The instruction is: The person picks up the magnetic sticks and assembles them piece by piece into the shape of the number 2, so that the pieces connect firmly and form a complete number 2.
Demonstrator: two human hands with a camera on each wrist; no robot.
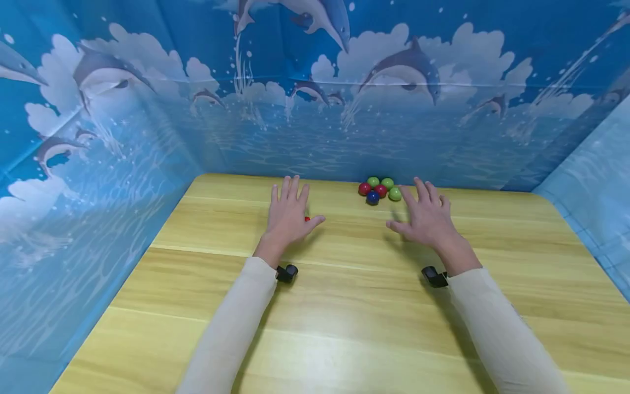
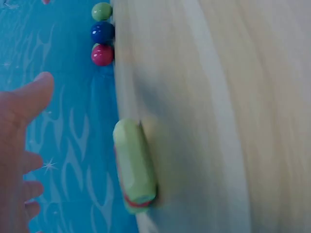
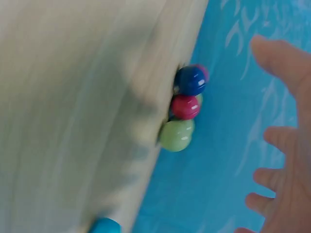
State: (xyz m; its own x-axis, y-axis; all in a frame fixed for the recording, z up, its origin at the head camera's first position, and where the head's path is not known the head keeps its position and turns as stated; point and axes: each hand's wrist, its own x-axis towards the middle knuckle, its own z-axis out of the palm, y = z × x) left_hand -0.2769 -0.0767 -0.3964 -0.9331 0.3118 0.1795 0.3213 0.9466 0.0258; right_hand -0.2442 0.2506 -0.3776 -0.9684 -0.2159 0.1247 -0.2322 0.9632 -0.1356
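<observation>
My left hand [image 1: 289, 216] hovers over the table with fingers straight and thumb spread, holding nothing. Beneath it lies a pale green, block-like object [image 2: 135, 165] with a red stripe; in the head view the hand hides nearly all of it. A cluster of small shiny balls sits near the table's far edge: a blue ball [image 1: 372, 197], two red ones including a red ball [image 1: 364, 189], and three green ones including a green ball [image 1: 395, 193]. My right hand [image 1: 429, 219], also empty with fingers extended, is just right of this cluster.
The wooden table [image 1: 325, 306] reaches back to a blue dolphin-print curtain [image 1: 295, 137], which also hangs at both sides. A bright blue object [image 3: 106, 226] shows partly at the bottom of the right wrist view. Each wrist wears a black camera, such as the left camera [image 1: 287, 273].
</observation>
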